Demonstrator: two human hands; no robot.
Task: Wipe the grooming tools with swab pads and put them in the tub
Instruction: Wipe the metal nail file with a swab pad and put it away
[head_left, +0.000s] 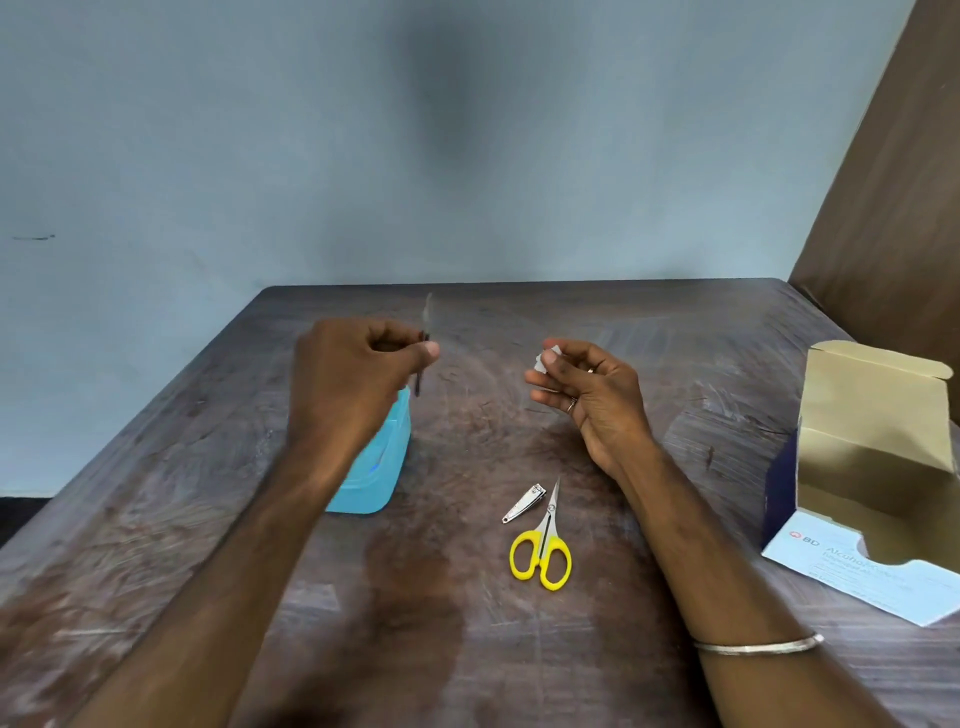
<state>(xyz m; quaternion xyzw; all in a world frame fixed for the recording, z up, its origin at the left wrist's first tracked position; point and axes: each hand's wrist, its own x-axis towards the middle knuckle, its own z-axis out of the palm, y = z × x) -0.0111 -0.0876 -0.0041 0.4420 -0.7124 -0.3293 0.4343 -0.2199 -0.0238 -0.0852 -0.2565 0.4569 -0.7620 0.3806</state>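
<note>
My left hand (358, 374) pinches a thin metal grooming tool (426, 317) with a dark handle, held upright above the blue plastic tub (382, 462); my forearm hides much of the tub. To the right, my right hand (587, 389) holds a small white swab pad (545, 359) between thumb and fingers, apart from the tool. On the table in front of me lie a silver nail clipper (523, 504) and yellow-handled scissors (543, 551), side by side.
An open cardboard box of alcohol swabs (872, 478) stands at the right edge of the dark wooden table (675, 322). A blue-grey wall lies behind the table, and a brown panel (893, 182) rises at the far right.
</note>
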